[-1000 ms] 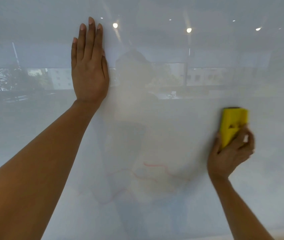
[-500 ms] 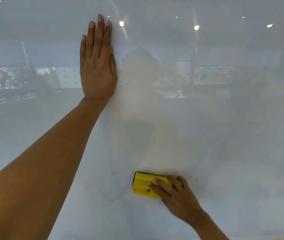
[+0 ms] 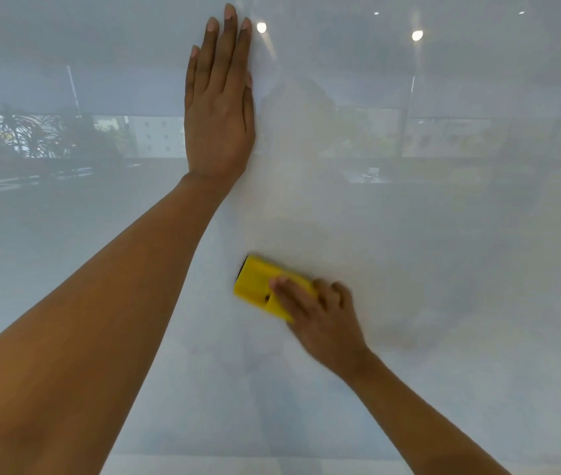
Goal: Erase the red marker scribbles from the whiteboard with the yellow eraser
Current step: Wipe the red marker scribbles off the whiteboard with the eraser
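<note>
Two bare forearms reach in from the lower edge. One right hand point(image 3: 320, 317), slightly blurred, lies at lower centre with fingers curled over the single yellow eraser point(image 3: 265, 286), pressing it to the whiteboard point(image 3: 460, 269). The eraser is a tilted rectangular block with a dark strip at its upper-left end. Farther up, at upper centre, one left hand point(image 3: 219, 111) rests flat on the board, fingers straight and together.

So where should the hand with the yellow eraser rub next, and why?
Probably a short rub down and a little to the left. The right hand presses the yellow eraser flat on the whiteboard, and no clear red line shows around it; only a faint smudge seems to sit just below. The left hand is braced flat higher up, so the lower patch is free to wipe.
</note>
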`<state>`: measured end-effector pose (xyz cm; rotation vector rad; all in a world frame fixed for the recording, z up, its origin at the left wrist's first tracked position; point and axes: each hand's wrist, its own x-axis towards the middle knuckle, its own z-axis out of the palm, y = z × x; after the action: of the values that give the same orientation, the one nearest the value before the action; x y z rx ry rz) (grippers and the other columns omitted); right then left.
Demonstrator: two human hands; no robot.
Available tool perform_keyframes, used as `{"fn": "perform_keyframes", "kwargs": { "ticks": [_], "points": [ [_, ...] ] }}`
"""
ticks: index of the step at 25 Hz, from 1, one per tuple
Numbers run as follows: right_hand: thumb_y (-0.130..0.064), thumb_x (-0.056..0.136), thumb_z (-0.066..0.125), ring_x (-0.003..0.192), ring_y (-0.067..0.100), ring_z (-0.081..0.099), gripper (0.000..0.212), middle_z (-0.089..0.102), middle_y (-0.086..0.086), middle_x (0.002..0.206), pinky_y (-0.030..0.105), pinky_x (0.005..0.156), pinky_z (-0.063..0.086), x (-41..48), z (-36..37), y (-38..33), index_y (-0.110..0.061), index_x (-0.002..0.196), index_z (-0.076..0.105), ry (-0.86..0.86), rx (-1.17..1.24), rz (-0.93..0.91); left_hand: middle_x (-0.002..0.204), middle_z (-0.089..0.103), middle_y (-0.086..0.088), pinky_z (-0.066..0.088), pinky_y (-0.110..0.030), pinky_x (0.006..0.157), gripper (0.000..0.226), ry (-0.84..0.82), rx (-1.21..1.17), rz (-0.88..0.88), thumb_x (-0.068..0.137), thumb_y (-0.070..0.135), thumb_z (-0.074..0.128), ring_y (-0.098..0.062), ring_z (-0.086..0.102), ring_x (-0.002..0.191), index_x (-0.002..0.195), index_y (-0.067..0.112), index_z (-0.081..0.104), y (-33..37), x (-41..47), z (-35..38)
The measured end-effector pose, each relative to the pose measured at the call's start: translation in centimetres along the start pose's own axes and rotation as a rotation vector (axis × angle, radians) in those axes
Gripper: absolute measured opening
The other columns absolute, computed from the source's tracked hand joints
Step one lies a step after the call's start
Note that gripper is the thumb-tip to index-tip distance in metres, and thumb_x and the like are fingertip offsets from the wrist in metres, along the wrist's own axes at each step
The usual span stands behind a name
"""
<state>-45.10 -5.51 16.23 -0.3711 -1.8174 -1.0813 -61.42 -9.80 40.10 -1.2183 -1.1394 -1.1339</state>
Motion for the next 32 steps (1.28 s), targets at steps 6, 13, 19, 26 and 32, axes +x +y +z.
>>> {"fn": "perform_keyframes", "kwargs": {
  "ticks": [6,13,19,26,32],
  "points": [
    [-0.021,0.082,0.053,0.095,0.029,0.042,0.061,0.029,-0.003,0.143,0.041,0.081,0.033,0.8,-0.3,1.3,-0.021,0.14,0.033,-0.03,0.05,-0.226,0.152,0.028,-0.017,0.015,-0.038,0.119,0.045,-0.165,-0.089,0.097,0.102,0.013,0.025,-0.031,0.021,0.142,0.145,0.003,0.031,-1.5,-0.5,-2.3],
    [-0.024,0.086,0.054,0.093,0.029,0.041,0.058,0.031,0.0,0.141,0.041,0.078,0.033,7.6,0.3,-1.3,-0.018,0.14,0.035,0.136,0.054,0.199,0.151,0.031,-0.015,0.025,-0.042,0.116,0.044,-0.32,-0.066,0.211,0.099,0.004,0.031,-0.027,0.024,0.142,0.143,0.004,0.035,-5.2,-4.5,-6.0],
    [-0.011,0.092,0.03,0.103,0.027,0.045,0.054,0.028,-0.005,0.145,0.043,0.086,0.038,-4.6,2.0,-8.1,-0.02,0.145,0.024,-0.181,0.02,-0.585,0.152,0.029,-0.014,0.022,-0.044,0.117,0.044,-0.343,-0.099,0.146,0.1,0.006,0.032,-0.027,0.021,0.143,0.144,0.004,0.034,-5.4,-5.6,-6.2],
    [-0.016,0.085,0.055,0.096,0.028,0.043,0.059,0.034,-0.006,0.143,0.042,0.08,0.035,7.2,1.3,-6.0,-0.023,0.141,0.037,0.088,0.213,0.0,0.151,0.031,-0.015,0.02,-0.038,0.118,0.043,-0.33,-0.134,0.112,0.1,0.013,0.032,-0.028,0.023,0.142,0.143,0.004,0.036,-5.0,-5.5,-6.4],
    [0.004,0.094,0.005,0.105,0.029,0.042,0.057,0.055,-0.007,0.132,0.046,0.086,0.031,-2.4,3.9,-12.1,-0.019,0.144,0.022,-0.218,0.019,-0.519,0.152,0.031,-0.015,0.022,-0.043,0.117,0.044,-0.301,-0.122,0.064,0.1,0.011,0.031,-0.028,0.022,0.143,0.144,0.004,0.034,-4.5,-5.9,-6.0]
  ]
}}
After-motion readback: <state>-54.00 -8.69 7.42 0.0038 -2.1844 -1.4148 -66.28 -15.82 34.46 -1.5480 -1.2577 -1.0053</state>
